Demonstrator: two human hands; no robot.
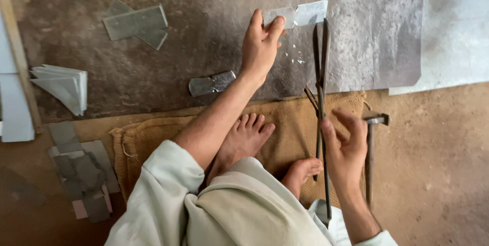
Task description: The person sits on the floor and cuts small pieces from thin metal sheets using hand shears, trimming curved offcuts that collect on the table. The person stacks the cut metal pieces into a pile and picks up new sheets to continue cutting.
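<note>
My left hand (261,45) reaches forward and pinches one end of a small shiny metal strip (298,16) lying on a large grey metal sheet (214,47). My right hand (345,149) hovers with fingers apart over the handles of long metal shears (321,88), touching or nearly touching them. The shears lie pointing away from me, blades shut, tips near the strip. A hammer (370,154) lies just right of my right hand. Tiny metal shavings (295,57) are scattered beside the strip.
I sit on a burlap mat (285,118) with bare feet (244,136) showing. Cut metal pieces (136,23) and a bent piece (211,83) lie on the sheet. Folded sheets (63,87) and a pile of scraps (84,174) are at the left. Dirt floor at right.
</note>
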